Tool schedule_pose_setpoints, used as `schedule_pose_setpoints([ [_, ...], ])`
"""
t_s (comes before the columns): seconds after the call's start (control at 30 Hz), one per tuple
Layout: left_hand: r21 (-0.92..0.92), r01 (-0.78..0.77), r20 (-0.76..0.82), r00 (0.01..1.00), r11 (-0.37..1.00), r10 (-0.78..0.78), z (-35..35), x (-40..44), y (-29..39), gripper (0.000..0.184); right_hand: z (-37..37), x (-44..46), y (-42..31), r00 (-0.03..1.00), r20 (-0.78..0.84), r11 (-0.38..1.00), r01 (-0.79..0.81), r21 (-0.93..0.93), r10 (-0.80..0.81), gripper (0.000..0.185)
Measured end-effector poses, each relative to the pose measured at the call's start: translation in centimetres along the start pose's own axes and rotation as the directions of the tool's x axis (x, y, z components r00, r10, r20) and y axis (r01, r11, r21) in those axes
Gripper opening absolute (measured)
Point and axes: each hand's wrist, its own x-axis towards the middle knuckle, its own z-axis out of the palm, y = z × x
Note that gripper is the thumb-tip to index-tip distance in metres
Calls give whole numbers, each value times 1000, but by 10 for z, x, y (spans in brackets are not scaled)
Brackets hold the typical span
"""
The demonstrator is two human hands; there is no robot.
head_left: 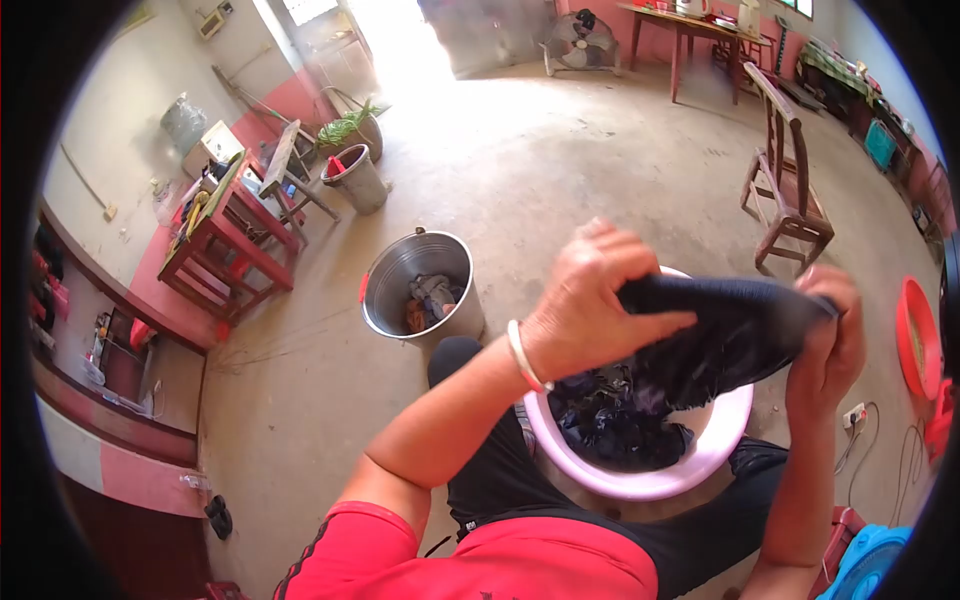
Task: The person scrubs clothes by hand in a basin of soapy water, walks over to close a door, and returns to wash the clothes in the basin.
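Dark wet-looking clothing (pixel 715 335) is stretched between my two hands above a pink basin (pixel 625 485). My left hand (pixel 600 300), with a pale bangle at the wrist, grips one end of its upper edge, thumb lying along the near side. At the other end my right hand (pixel 835 325) is closed round the edge. The garment's lower part hangs into the basin, where more dark clothing (pixel 620 435) lies bunched. What kind of garment it is I cannot tell. The basin stands on the floor between my knees.
A metal bucket (pixel 465 320) holding some clothes stands left of the basin. Beyond it are a grey bin (pixel 360 185) and a red table (pixel 225 235). To the right are a wooden chair (pixel 790 195), a red basin (pixel 912 340) and a power socket with cables (pixel 855 416).
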Motion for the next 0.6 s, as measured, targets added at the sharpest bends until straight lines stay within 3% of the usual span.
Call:
schedule_pose_setpoints([
  [0.03, 46, -135, -99, 985, 990, 139, -6, 12, -1, 45, -1, 10, -2, 999, -6, 999, 39, 31, -39, 22],
  [0.07, -11, -192, -127, 974, 981, 189, -12, 17, -8, 45, 0, 17, -6, 999, -13, 998, -30, -46, 29, 19],
  [0.1, -92, 13, -87, 996, 996, -21, -14, 14, -12, 39, -1, 22, -10, 995, -21, 985, -103, -137, 101, 17],
  [0.13, -486, 440, 138, 892, 755, -430, -22, 14, -1, 27, -1, 29, -13, 978, 104, 983, -172, -69, 179, 16],
  [0.17, -637, 481, 261, 870, 603, -419, -29, 21, -4, 20, -4, 35, -12, 943, 222, 967, -254, -7, 249, 15],
  [0.2, -767, 440, 266, 881, 467, -392, -24, 23, -14, 21, -11, 37, 0, 886, 331, 937, -348, 9, 326, 16],
  [0.23, -821, 424, 255, 871, 382, -420, -16, 22, -25, 22, -15, 36, 15, 813, 437, 899, -437, 24, 384, 18],
  [0.3, -835, 497, 385, 833, 236, -397, -2, 22, -40, 23, -15, 28, 38, 786, 487, 880, -470, 70, 381, 21],
  [0.37, -831, 521, 403, 807, 198, -431, 22, 22, -43, 22, -14, 9, 61, 797, 460, 888, -458, 39, 391, 23],
  [0.43, -822, 548, 423, 770, 154, -478, 38, 22, -44, 22, -16, -10, 75, 744, 491, 864, -502, -35, 453, 20],
  [0.5, -791, 592, 502, 773, 155, -388, 45, 27, -44, 20, -11, -35, 77, 651, 594, 766, -637, 90, 472, 29],
  [0.53, -751, 612, 508, 775, 248, -375, 46, 32, -36, 18, -7, -47, 83, 559, 654, 652, -747, 130, 510, 36],
  [0.57, -748, 619, 516, 770, 239, -376, 53, 32, -34, 18, -2, -58, 83, 500, 674, 577, -806, 133, 543, 34],
  [0.6, -697, 619, 522, 784, 362, -335, 60, 32, -33, 18, 2, -72, 90, 441, 709, 594, -804, 37, 551, 33],
])
